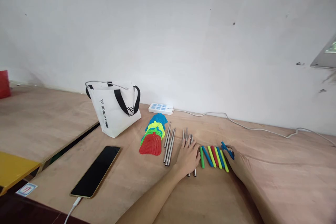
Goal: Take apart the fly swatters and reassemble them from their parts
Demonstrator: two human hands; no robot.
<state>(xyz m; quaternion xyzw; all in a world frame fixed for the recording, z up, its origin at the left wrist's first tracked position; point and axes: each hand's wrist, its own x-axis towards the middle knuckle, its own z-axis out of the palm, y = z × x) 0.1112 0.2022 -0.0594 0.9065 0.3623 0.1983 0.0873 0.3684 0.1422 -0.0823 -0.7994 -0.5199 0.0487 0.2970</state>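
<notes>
My left hand (188,154) lies over a group of metal tubes (195,172), its fingers spread and resting on them. Left of it is another group of metal tubes (170,147). At the right end of a row of coloured plastic handles (212,156), in green, blue, yellow and red, my right hand (237,161) is closed on a blue handle (227,149); a second blue piece seems to be beside it, partly hidden by the fingers. Fly swatter heads (151,144), in red, green, yellow and blue, overlap in a pile farther left.
A white tote bag (112,112) with black straps stands at the back left. In front of it lies a phone (96,171) with a charging cable (72,208). A power strip (160,108) sits by the wall, its cord (236,121) running right. A gap (76,140) splits the tables.
</notes>
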